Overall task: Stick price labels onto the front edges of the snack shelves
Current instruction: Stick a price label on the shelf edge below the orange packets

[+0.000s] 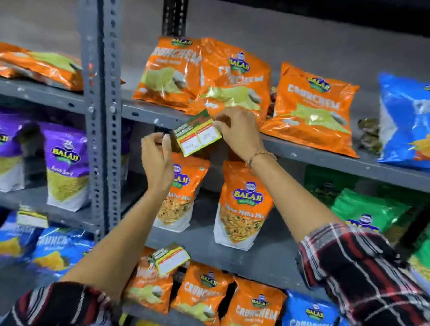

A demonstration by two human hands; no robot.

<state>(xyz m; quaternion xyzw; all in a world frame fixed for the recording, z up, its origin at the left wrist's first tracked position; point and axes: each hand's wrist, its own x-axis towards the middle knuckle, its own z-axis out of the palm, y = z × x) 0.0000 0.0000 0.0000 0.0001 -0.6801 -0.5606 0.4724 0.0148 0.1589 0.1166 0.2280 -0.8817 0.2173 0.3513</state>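
A green, red and white price label [197, 134] hangs tilted at the front edge of the upper grey shelf [335, 159], just below the orange Crunchem bags [229, 80]. My right hand [238, 131] pinches its top right corner. My left hand [156, 156] is beside the label's lower left, fingers curled around something small and dark that I cannot make out. A second label [170, 258] is stuck on the middle shelf edge, and a third label [32, 217] on the left bay's shelf edge.
A perforated grey upright post [100, 105] splits the two bays. Orange mix pouches [243, 205] stand on the middle shelf, purple pouches [65, 166] at left, blue bags [415, 119] and green bags [367, 210] at right, more Crunchem bags [202, 298] below.
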